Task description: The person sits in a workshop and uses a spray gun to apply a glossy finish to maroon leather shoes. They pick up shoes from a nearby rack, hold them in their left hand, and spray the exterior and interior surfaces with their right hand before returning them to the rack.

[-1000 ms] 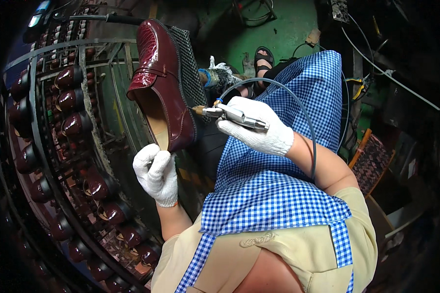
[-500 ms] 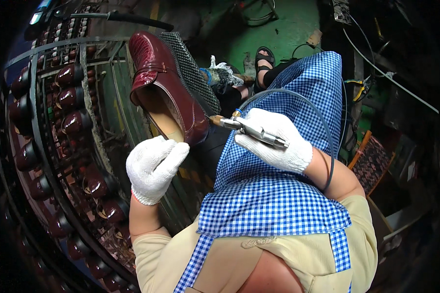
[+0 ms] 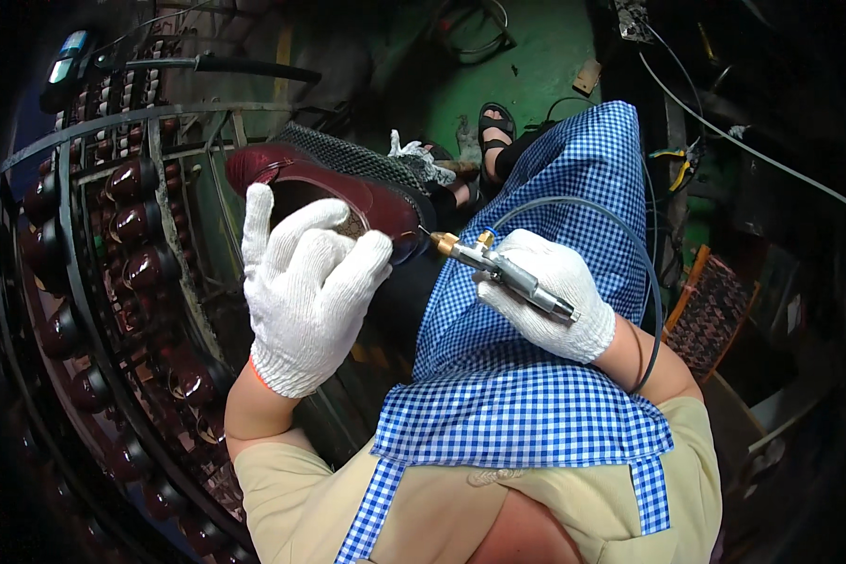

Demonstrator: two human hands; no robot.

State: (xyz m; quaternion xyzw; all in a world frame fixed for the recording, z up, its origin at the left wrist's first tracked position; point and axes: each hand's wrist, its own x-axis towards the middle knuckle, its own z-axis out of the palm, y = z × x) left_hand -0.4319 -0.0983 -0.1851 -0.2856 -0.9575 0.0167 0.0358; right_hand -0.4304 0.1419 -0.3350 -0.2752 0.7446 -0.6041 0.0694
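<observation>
A glossy dark red loafer (image 3: pixel 371 193) lies on a black textured pad, its toe to the far left and its heel toward me. Over the shoe's opening is my left hand (image 3: pixel 310 282) in a white knit glove. Its little finger is stretched out, the others bend apart, and the thumb reaches toward the heel; fingertip contact is hard to make out. My gloved right hand (image 3: pixel 550 296) grips a pen-like metal tool (image 3: pixel 512 274) with a brass nozzle and a thin hose. The nozzle's fine tip points at the shoe's heel, very close to it.
On my left stands a metal rack (image 3: pixel 66 235) with several rows of shiny dark red shoes (image 3: pixel 146 263). The black textured pad (image 3: pixel 348 158) sits under the loafer. A grey hose (image 3: pixel 620 221) loops over my right wrist. A woven chair back (image 3: pixel 714 305) is at the right.
The loafer has dropped lower and away from me. My left hand has spread its fingers and moved over the shoe's opening. My right hand and the tool have shifted slightly right and nearer me.
</observation>
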